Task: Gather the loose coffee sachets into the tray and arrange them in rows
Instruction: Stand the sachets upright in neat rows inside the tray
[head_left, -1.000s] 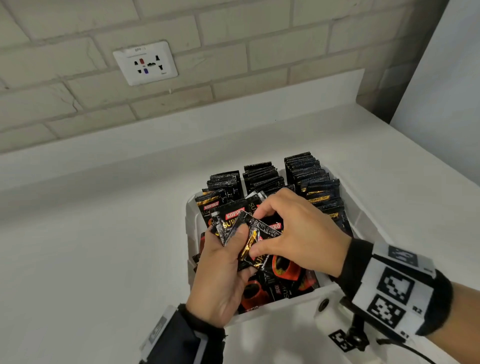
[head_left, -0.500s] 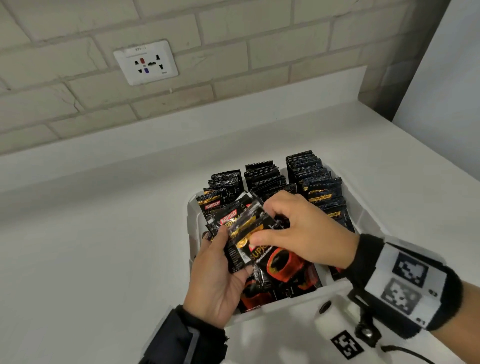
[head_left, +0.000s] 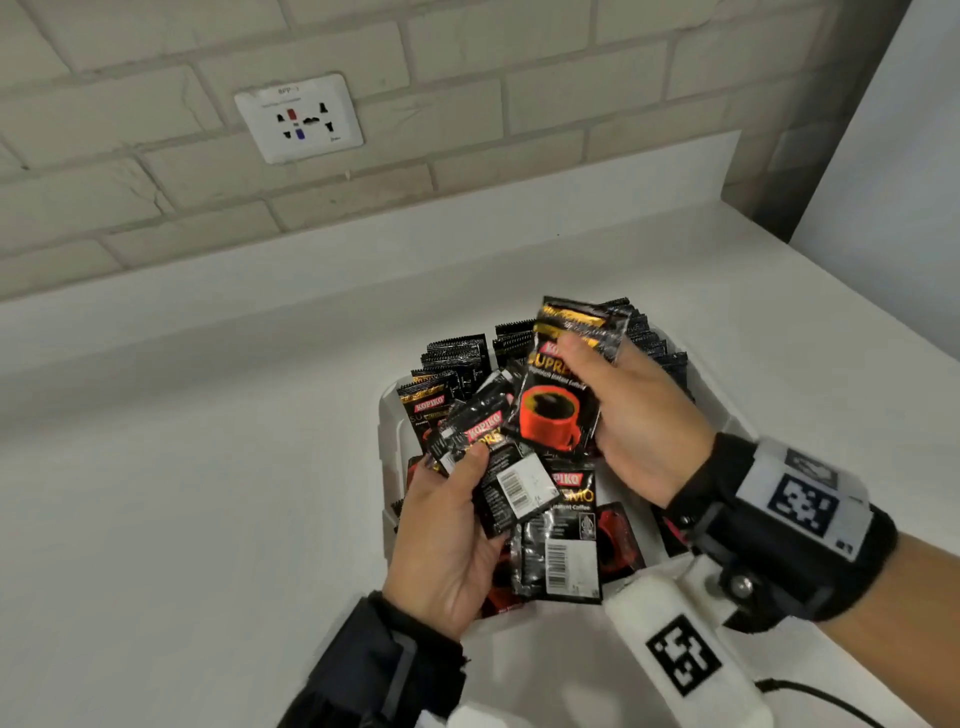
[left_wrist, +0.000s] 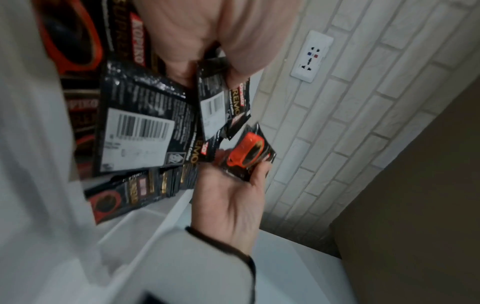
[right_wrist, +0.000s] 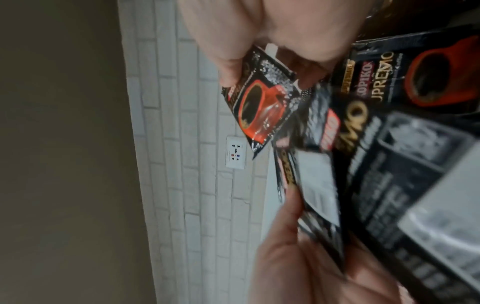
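Note:
A white tray (head_left: 388, 415) on the counter holds upright rows of black coffee sachets (head_left: 457, 353) at its far end. Loose sachets (head_left: 563, 556) lie flat at its near end. My left hand (head_left: 457, 499) grips a fanned bunch of sachets (head_left: 506, 470) over the tray's left side. My right hand (head_left: 623, 415) pinches a single sachet with a red cup (head_left: 553, 410) by its top, raised above the tray. In the right wrist view that sachet (right_wrist: 259, 111) hangs from the fingers beside the bunch (right_wrist: 319, 185). The left wrist view shows it too (left_wrist: 246, 152).
The white counter (head_left: 182, 467) stretches left and behind the tray. A brick wall with a socket plate (head_left: 298, 119) stands at the back. A white panel (head_left: 909, 182) rises on the right. A black cable (head_left: 810, 691) trails near the front right.
My right hand has pulled one red-cup sachet off the bunch and lifted it up and away. The left hand keeps hold of the bunch and has risen slightly.

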